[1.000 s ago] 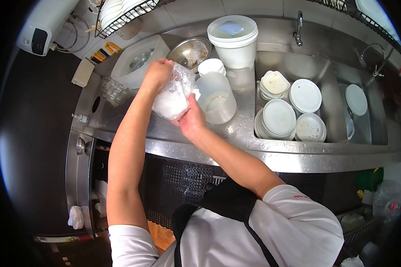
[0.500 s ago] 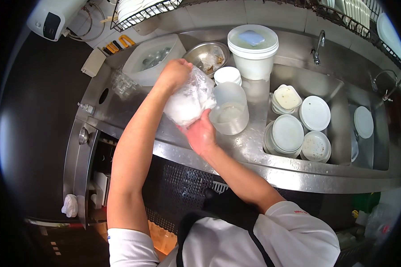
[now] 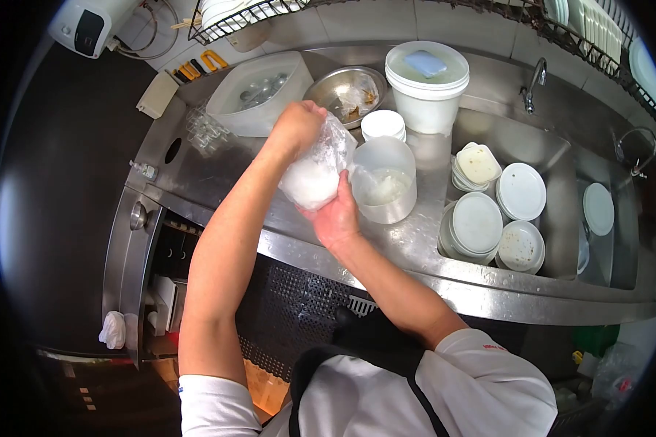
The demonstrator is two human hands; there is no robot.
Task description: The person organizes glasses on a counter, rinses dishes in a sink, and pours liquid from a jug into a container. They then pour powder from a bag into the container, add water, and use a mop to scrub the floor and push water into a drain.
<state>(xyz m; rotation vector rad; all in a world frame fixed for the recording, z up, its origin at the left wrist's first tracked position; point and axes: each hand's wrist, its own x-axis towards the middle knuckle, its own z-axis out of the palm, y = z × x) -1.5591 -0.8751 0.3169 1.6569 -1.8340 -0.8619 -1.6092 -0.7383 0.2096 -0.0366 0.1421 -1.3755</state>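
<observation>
A clear plastic bag (image 3: 317, 169) full of white powder or grains is held tilted over the steel counter. My left hand (image 3: 299, 125) grips the bag's gathered top. My right hand (image 3: 337, 214) supports its bottom from below. The bag's open side leans toward a translucent plastic tub (image 3: 383, 188) that stands right beside it and holds some white contents.
A sink (image 3: 561, 240) to the right holds stacks of white plates (image 3: 477, 221). Behind the tub stand small white bowls (image 3: 383, 124), a metal bowl with scraps (image 3: 342, 89), a lidded white bucket (image 3: 426, 80) and a clear bin of cutlery (image 3: 259, 91). Dish racks hang above.
The bag has tipped further toward the tub, and more white contents now lie in it. Both hands kept their grip; the view shifted slightly.
</observation>
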